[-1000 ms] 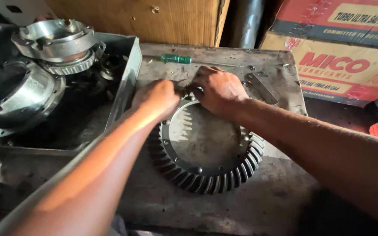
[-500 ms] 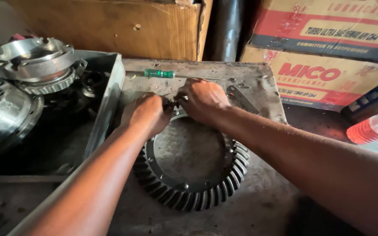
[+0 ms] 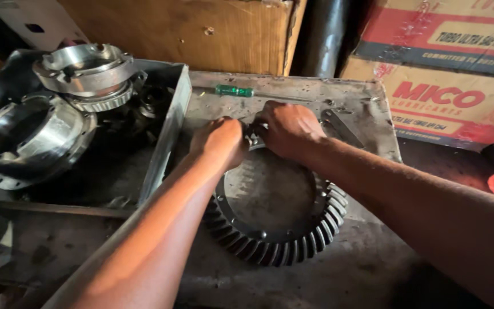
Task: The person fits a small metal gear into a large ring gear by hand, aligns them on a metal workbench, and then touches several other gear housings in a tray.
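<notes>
A large dark ring gear (image 3: 281, 240) with slanted teeth lies flat on a grimy metal slab (image 3: 367, 109). My left hand (image 3: 221, 140) and my right hand (image 3: 287, 129) are both closed over the gear's far rim, close together. A small metal part shows between the two hands, too hidden to identify. A green-handled screwdriver (image 3: 234, 90) lies just beyond my hands on the slab.
A metal tray (image 3: 167, 131) on the left holds shiny differential housings (image 3: 84, 68) (image 3: 27, 134) and oily parts. A flat metal tool (image 3: 338, 127) lies to the right of my right hand. A wooden box (image 3: 190, 28), a dark pipe (image 3: 327, 34) and cardboard cartons (image 3: 441, 86) stand behind.
The view has shifted a little; both hands stay gripped on the gear's far rim, with only slight movement.
</notes>
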